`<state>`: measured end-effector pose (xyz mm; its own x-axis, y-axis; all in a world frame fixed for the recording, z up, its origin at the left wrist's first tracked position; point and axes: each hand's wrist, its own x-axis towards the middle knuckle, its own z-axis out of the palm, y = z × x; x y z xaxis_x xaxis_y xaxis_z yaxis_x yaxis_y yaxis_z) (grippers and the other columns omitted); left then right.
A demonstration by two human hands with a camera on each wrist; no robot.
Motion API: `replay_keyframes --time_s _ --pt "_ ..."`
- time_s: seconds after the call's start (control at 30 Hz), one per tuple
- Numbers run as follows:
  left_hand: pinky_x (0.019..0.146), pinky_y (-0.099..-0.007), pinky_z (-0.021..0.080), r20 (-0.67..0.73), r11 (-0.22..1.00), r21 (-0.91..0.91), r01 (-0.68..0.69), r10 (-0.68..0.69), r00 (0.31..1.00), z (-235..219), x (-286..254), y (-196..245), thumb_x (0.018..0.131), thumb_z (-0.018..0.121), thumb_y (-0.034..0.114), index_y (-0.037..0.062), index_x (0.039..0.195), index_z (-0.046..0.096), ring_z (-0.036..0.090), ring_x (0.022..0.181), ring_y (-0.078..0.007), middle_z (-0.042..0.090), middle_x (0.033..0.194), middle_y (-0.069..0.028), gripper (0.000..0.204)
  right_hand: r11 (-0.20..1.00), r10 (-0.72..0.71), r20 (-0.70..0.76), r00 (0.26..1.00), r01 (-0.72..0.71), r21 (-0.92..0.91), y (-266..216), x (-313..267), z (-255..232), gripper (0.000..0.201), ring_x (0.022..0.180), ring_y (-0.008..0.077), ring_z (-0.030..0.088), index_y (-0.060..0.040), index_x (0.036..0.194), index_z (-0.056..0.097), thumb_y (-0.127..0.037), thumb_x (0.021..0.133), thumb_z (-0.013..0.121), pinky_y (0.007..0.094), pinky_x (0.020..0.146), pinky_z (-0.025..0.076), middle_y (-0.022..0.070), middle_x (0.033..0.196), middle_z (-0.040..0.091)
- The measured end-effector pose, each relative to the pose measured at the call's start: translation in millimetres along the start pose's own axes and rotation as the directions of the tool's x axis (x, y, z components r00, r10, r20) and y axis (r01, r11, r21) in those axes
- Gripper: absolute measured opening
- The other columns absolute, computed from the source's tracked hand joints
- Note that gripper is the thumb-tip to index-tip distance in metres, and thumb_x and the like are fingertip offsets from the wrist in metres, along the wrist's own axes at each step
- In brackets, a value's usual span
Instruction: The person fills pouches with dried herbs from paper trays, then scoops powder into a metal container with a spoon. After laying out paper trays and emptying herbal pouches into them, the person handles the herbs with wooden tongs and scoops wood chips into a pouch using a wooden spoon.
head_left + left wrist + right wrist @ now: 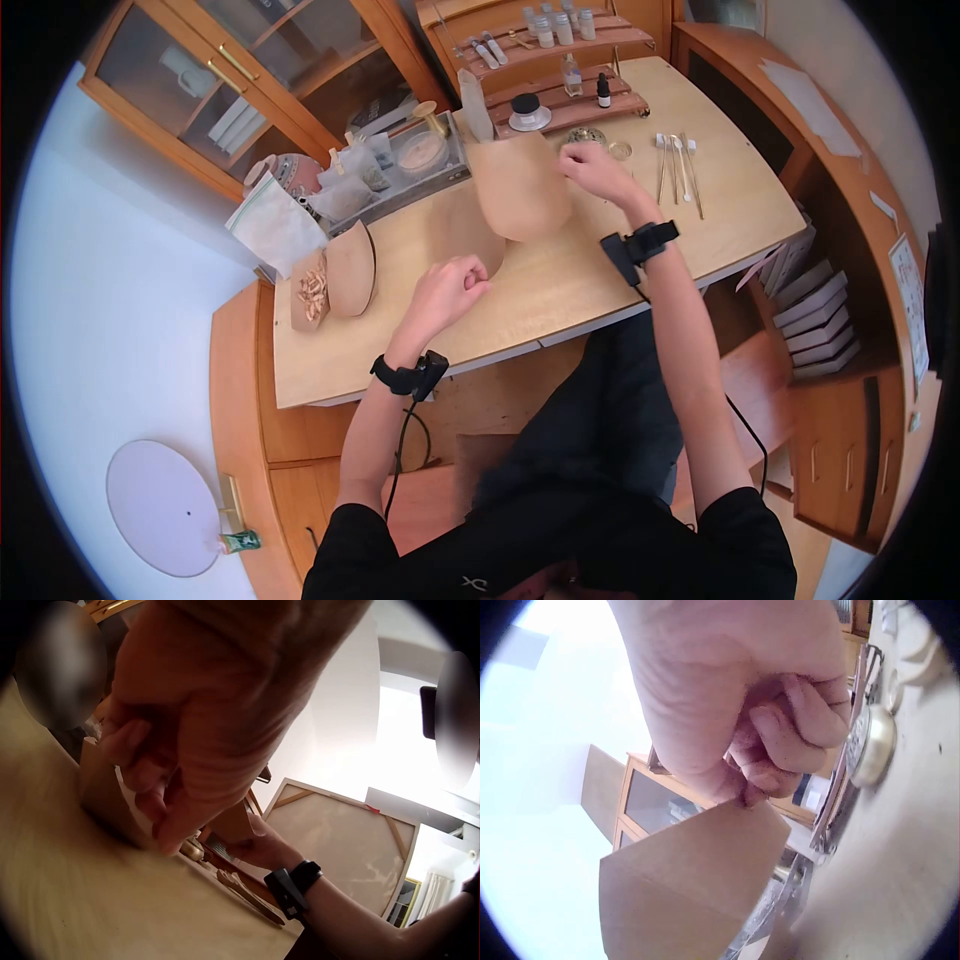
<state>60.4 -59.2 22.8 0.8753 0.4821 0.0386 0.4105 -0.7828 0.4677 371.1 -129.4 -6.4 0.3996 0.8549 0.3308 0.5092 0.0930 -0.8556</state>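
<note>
In the head view, my right hand point(598, 172) is over the table by the rack. Its thumb and fingers pinch the upper edge of a creased brown paper piece point(694, 874), which hangs below the fingertips in the right wrist view. Lower and to the left, my left hand point(447, 292) has its fingers curled. A second brown paper piece point(468, 232), blurred, reaches its fingertips; the left wrist view shows this piece point(105, 787) with its pale edge running in behind the fingers, pinched there. The grip itself is partly hidden.
On the left stand a brown paper tray point(310, 292) with small tan pieces and another brown paper piece point(350, 272). Behind are a grey crate point(395, 195) of bags and a wooden rack point(625, 103) with bottles. Thin metal tools point(682, 170) lie at the right.
</note>
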Motion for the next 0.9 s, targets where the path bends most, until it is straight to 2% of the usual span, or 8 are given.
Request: replay_keyframes --time_s 0.07,0.13,0.27,0.37,0.47,0.53,0.77,0.9 --pt "0.063 -0.0356 0.046 -0.013 1.0 -0.016 -0.013 0.013 1.0 0.0 -1.8 0.6 0.08 0.07 0.015 0.0026 0.088 0.063 0.058 0.065 -0.0233 0.057 0.07 -0.0088 0.016 0.992 -0.036 0.067 0.997 0.044 -0.119 -4.9 -3.6 -20.8 0.023 0.062 0.0192 0.051 0.0023 0.077 0.06 -0.02 0.083 0.056 0.0344 0.062 0.044 0.0124 0.065 0.057" --pt "0.063 -0.0361 0.046 -0.043 0.999 -0.034 -0.03 0.029 0.999 2.4 -2.5 -0.2 0.08 0.07 0.016 0.0026 0.087 0.063 0.058 0.066 -0.0238 0.058 0.07 -0.0091 0.016 0.955 0.123 0.117 0.985 -0.086 -0.284 -2.6 -5.0 -37.6 0.021 0.061 0.0225 0.053 0.0013 0.077 0.061 -0.019 0.082 0.056 0.036 0.061 0.045 0.0139 0.065 0.059" --pt "0.063 -0.0373 0.047 -0.078 0.996 -0.035 -0.08 0.077 0.994 7.3 -0.8 -3.0 0.079 0.069 0.014 0.0028 0.087 0.063 0.059 0.067 -0.025 0.059 0.071 -0.0094 0.015 0.915 0.132 0.18 0.975 -0.05 -0.399 20.2 -2.8 -40.2 0.02 0.063 0.0192 0.057 0.0025 0.076 0.062 -0.016 0.082 0.056 0.0343 0.062 0.047 0.0123 0.065 0.06" --pt "0.063 -0.0381 0.047 -0.072 0.997 -0.042 -0.059 0.056 0.996 6.0 -0.9 -1.4 0.079 0.068 0.013 0.0038 0.086 0.064 0.061 0.069 -0.0259 0.061 0.072 -0.0098 0.013 0.881 0.042 0.104 0.994 0.013 -0.473 20.2 -5.9 -32.3 0.019 0.064 0.0257 0.063 0.0026 0.078 0.066 -0.015 0.08 0.058 0.0379 0.063 0.049 0.0176 0.069 0.065" --pt "0.064 -0.0386 0.048 -0.097 0.997 -0.017 -0.077 0.075 0.992 7.7 -0.9 -4.0 0.079 0.067 0.013 0.0049 0.087 0.064 0.062 0.07 -0.0267 0.062 0.073 -0.01 0.011 0.854 0.127 0.058 0.99 -0.079 -0.514 13.8 -4.8 -27.2 0.02 0.067 0.0316 0.065 0.0031 0.081 0.067 -0.015 0.079 0.06 0.0394 0.066 0.05 0.0215 0.074 0.066" --pt "0.064 -0.0388 0.048 -0.111 0.996 -0.005 -0.087 0.086 0.99 10.0 0.5 -7.8 0.08 0.066 0.014 0.0053 0.087 0.065 0.062 0.071 -0.027 0.062 0.073 -0.0099 0.011 0.789 0.178 0.028 0.984 -0.126 -0.601 12.7 -2.7 -26.7 0.023 0.081 0.0386 0.067 -0.0022 0.086 0.071 -0.023 0.08 0.063 0.0427 0.075 0.053 0.0235 0.083 0.068" --pt "0.066 -0.0394 0.049 -0.135 0.991 0.016 -0.13 0.131 0.982 16.6 8.8 -13.2 0.082 0.065 0.016 0.0069 0.089 0.065 0.063 0.074 -0.0275 0.064 0.075 -0.0089 0.011 0.762 0.154 -0.105 0.983 -0.185 -0.62 -2.9 -17.8 -22.1 0.025 0.083 0.0393 0.067 -0.0001 0.085 0.069 -0.024 0.082 0.064 0.0449 0.074 0.053 0.0241 0.084 0.068" --pt "0.067 -0.0389 0.05 -0.145 0.987 0.059 -0.152 0.159 0.977 8.0 6.0 -6.3 0.083 0.064 0.017 0.0065 0.09 0.065 0.064 0.075 -0.0278 0.065 0.079 -0.0096 0.012 0.875 0.027 -0.218 0.975 -0.129 -0.466 -34.2 -39.9 4.9 0.02 0.079 0.0376 0.067 -0.0022 0.09 0.067 -0.021 0.087 0.062 0.0438 0.07 0.053 0.021 0.079 0.068"
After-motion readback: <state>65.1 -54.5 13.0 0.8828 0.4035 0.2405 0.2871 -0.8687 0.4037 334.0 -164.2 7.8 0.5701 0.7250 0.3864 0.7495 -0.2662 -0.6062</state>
